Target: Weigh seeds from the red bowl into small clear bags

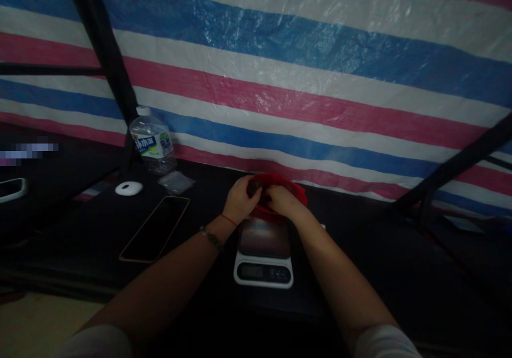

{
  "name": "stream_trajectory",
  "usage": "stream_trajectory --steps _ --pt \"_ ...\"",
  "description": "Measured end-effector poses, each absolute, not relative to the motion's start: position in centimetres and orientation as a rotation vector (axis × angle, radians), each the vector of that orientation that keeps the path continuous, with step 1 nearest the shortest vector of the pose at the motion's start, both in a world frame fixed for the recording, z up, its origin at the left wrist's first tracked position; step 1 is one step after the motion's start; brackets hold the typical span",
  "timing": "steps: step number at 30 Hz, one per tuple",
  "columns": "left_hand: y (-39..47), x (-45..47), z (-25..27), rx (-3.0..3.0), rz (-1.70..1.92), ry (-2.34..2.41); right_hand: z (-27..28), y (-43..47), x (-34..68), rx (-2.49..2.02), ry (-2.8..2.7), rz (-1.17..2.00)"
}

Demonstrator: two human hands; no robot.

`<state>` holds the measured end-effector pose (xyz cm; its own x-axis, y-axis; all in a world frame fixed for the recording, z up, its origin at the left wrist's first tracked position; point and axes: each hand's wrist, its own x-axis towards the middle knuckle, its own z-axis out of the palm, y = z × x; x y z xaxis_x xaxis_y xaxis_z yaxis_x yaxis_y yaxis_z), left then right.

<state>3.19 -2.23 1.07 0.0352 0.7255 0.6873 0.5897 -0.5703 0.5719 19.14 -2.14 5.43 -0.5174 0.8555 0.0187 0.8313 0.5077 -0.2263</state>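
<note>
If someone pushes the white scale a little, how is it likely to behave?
The scale seems unlikely to tip or roll, since it lies low and flat. Its casing looks rigid, so it should probably move as one piece. The shiny top plate may be rather slippery.

Striped tarp (280, 88) behind (blue/wht/red), blk frame bar (104, 48), dim lt.

A flat black rectangular phone (156, 230) lay left of a white rectangular scale (264, 243), itself before a red open-topped container (280, 180); behind the phone lay a white oval object (129, 188) and, farther back, a clear plastic bottle (154, 147), before blue-white-red striped plastic sheeting (288, 80)
</note>
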Motion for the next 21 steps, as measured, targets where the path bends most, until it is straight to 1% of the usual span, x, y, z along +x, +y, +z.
stream_trajectory --steps 5,11,21 --pt "-2.39 3.26 1.18 2.185 1.584 1.366 5.27 -2.03 19.18 -1.451 -2.615 0.230" --pt "-2.69 3.30 1.32 2.256 1.581 1.300 5.21 -2.18 18.92 -1.461 -2.637 0.238" --pt "-2.83 3.19 1.44 2.296 1.566 1.300 6.12 -1.80 19.61 -1.581 -2.613 0.075"
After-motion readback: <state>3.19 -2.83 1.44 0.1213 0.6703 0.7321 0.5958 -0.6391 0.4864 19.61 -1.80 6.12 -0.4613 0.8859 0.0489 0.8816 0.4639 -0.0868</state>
